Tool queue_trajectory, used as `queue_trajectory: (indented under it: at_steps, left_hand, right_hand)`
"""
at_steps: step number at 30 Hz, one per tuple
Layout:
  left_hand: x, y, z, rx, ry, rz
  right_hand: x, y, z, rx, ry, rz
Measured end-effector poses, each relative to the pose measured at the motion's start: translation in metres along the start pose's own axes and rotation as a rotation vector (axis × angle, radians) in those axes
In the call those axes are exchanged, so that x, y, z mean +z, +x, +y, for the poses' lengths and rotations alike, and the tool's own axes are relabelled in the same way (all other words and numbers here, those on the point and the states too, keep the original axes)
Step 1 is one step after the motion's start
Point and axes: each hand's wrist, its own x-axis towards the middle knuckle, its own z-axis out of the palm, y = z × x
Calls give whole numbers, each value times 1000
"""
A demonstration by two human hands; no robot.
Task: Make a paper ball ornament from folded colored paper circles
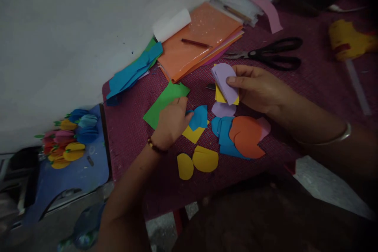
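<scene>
In my right hand (260, 88) is a small stack of cut lilac paper pieces (225, 78), pinched between thumb and fingers, with yellow paper showing behind it. My left hand (173, 120) lies over a green paper sheet (161, 106), fingers bent and thumb apart, close to a blue paper scrap (199, 117) on a yellow square (193, 134). Beneath the lilac stack lies another lilac piece (223, 109). Orange rounded paper pieces (246, 136) overlap blue paper (228, 143) nearer me. Yellow rounded pieces (205, 159) rest to their left.
Black-handled scissors (274, 53) lie beyond my right hand. Behind are an orange paper pack (203, 31) with a pencil (196, 42) and folded blue paper (132, 73). A yellow glue gun (347, 41) sits far right. Several paper fruit shapes (73, 136) cover a blue stool (94, 169).
</scene>
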Motion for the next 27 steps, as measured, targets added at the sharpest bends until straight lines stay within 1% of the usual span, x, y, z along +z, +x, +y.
queue_trajectory:
  at_steps: [3, 5, 8, 10, 12, 14, 16, 18, 19, 20, 21, 22, 23, 24, 25, 26, 27]
  left_hand:
    - [6, -30, -3, -26, -113, -3]
    - [10, -49, -1, -71, -157, 6]
    - [16, -64, 8, -189, -189, -14]
    - [20, -63, 13, -238, -228, -36]
    - [21, -58, 18, -246, -274, -58]
    - [19, -50, 19, -260, -347, -91]
    - [8, -40, 16, -316, -482, -182]
    - [-12, -29, 9, -399, -596, -287]
    - [-25, -24, 6, -436, -596, -314]
    - [-39, -21, 3, -466, -511, -295]
    - [-53, -18, 1, -475, -348, -268]
    - [-66, -17, 1, -466, -153, -191]
    - [-76, -18, 4, -458, 12, -55]
    - [-83, -21, 8, -453, 112, 75]
    - [-86, -24, 13, -446, 144, 204]
    - [-85, -28, 20, -440, 89, 306]
    - [-80, -32, 27, -435, -40, 368]
  right_hand:
    - [-1, 1, -2, 17, 29, 9]
    - [0, -1, -3, 40, 49, 0]
    - [2, -6, -2, 65, 56, -32]
    - [3, -10, -2, 78, 48, -55]
    - [3, -14, -3, 85, 47, -71]
    - [3, -15, -6, 82, 58, -82]
    - [3, -15, -9, 73, 79, -90]
    - [2, -15, -12, 55, 107, -97]
    - [2, -15, -13, 43, 120, -99]
    - [2, -15, -14, 30, 132, -103]
    - [2, -15, -15, 20, 144, -108]
    - [3, -15, -16, 17, 156, -115]
    - [3, -16, -16, 20, 173, -126]
    - [4, -18, -15, 33, 196, -147]
    - [5, -19, -14, 55, 221, -178]
    - [6, -20, -13, 78, 246, -217]
    - [7, -20, -10, 97, 264, -262]
